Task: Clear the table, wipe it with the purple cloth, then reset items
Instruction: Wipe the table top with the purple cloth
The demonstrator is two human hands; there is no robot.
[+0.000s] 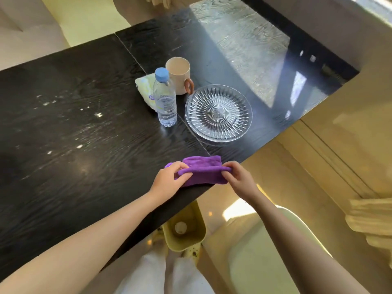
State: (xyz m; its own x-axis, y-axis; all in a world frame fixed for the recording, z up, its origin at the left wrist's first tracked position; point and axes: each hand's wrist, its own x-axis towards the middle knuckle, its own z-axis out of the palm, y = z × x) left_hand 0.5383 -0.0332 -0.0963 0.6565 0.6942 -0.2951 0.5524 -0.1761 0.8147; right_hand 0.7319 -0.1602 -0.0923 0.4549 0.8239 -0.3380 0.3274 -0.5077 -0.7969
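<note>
A purple cloth (202, 169) lies folded at the near edge of the black wooden table (74, 124). My left hand (168, 180) pinches its left end and my right hand (238, 177) pinches its right end, lifting a fold between them. Further back stand a clear water bottle with a blue cap (165, 98), a cream mug with a brown handle (179, 75) and a cut-glass plate (218, 112). A pale tissue pack (145, 88) lies behind the bottle, partly hidden by it.
White specks and smears mark the table's left half. A yellow-green bin (184, 230) stands on the floor under the near edge. A pale chair (265, 251) is at the lower right, with a curtain (371, 219) beside it.
</note>
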